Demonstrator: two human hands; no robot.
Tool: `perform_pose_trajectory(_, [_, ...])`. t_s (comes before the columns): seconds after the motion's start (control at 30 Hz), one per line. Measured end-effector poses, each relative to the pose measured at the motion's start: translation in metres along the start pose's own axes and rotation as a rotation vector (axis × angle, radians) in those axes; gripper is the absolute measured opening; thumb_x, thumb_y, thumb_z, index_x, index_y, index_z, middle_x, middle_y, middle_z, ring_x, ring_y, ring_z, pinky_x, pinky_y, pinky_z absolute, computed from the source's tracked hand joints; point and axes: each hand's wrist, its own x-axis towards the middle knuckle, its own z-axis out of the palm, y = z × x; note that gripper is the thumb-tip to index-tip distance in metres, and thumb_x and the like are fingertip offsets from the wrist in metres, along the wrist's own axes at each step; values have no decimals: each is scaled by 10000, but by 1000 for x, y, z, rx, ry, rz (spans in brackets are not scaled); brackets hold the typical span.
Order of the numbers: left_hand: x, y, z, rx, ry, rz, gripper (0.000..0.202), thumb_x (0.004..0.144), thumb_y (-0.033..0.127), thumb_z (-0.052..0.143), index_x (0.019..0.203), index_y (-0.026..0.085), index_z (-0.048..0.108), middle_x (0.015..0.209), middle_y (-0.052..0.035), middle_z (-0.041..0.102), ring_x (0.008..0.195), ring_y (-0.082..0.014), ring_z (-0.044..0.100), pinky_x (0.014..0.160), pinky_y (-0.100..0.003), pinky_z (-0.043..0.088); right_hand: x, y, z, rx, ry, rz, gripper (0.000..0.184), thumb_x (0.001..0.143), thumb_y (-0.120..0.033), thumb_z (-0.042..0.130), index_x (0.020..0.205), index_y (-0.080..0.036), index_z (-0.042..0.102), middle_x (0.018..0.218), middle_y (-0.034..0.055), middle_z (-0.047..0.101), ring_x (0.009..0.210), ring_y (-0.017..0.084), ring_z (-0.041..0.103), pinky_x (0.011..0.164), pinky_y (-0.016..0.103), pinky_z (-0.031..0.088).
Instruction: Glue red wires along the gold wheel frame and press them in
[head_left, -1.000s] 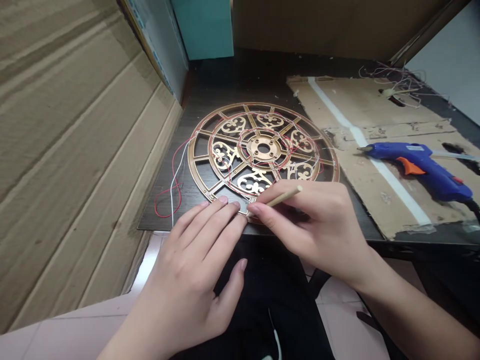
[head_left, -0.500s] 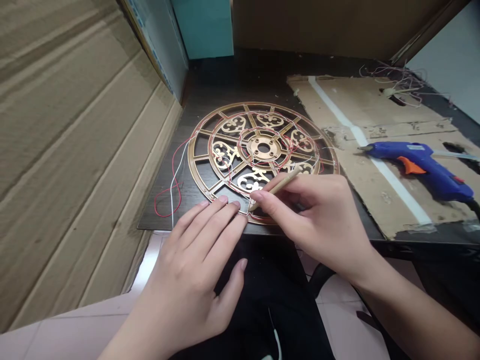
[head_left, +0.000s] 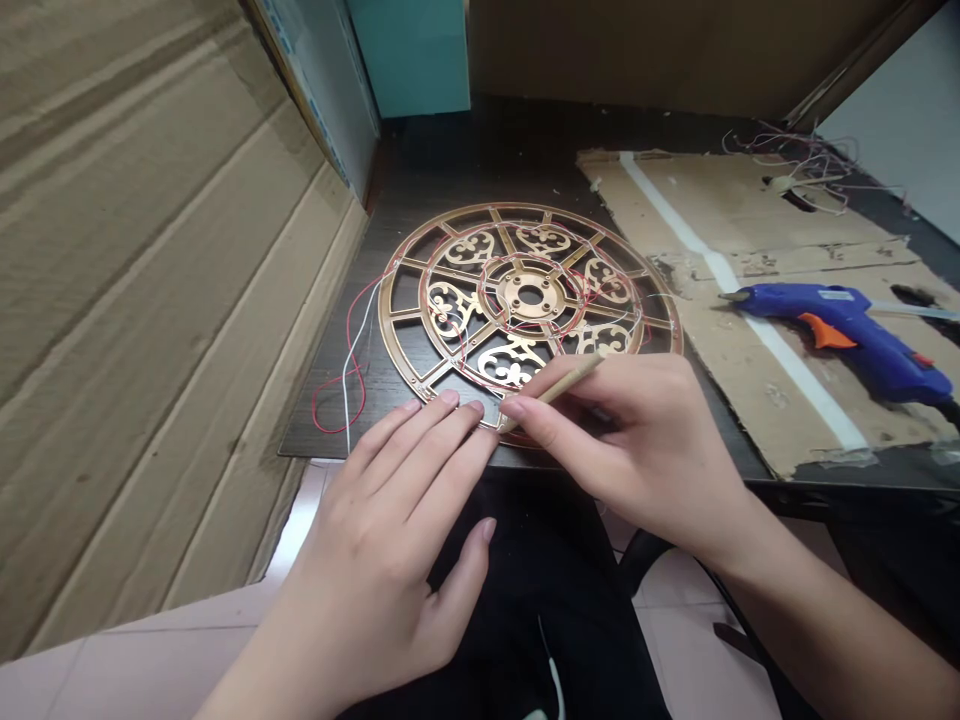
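Two hands: left hand, right hand, one stick, one gold wheel, one glue gun

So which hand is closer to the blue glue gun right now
The right hand, holding a wooden stick at the gold wheel's near rim, lies just left of the glue gun. The left hand rests farther left, at the table edge.

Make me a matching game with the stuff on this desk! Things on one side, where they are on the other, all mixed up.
Things:
1. wooden stick
2. glue gun
3. gold wheel
4. red wire loop

Places:
A. lying on the cardboard sheet
B. on the dark table, left of the wheel
C. pinched in the right hand
D. flat on the table, under the left hand fingertips

Pairs: 1-C, 2-A, 3-D, 4-B
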Motion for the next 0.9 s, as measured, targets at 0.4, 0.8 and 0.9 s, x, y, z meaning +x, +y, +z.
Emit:
perform_pose_trajectory(0.4, [-3,2,0,-10,9,5,551,912,172,660,1451,134,551,1542,-76,567,1524,-223,459,1357,-416,319,0,-2,0,-21,54,44,257,1008,-187,743,754,-151,729,788,4,762,656,115,685,547,245,482])
perform_pose_trajectory(0.8, [-3,2,0,-15,12,7,565,920,153,645,1475,129,542,1574,-67,541,1546,-216,433,1369,-400,297,0,-2,0,46,70,75,263,1011,-181,729,748,-164,722,804,19,773,668,134,701,547,244,503])
perform_pose_trajectory(0.9, [-3,2,-1,-5,15,18,582,925,155,643,1495,120,533,1586,-71,530,1552,-220,426,1369,-399,291,-1,-6,-8,86,106,21,254,1002,-154,733,751,-176,704,802,1,765,680,127,700,583,239,526])
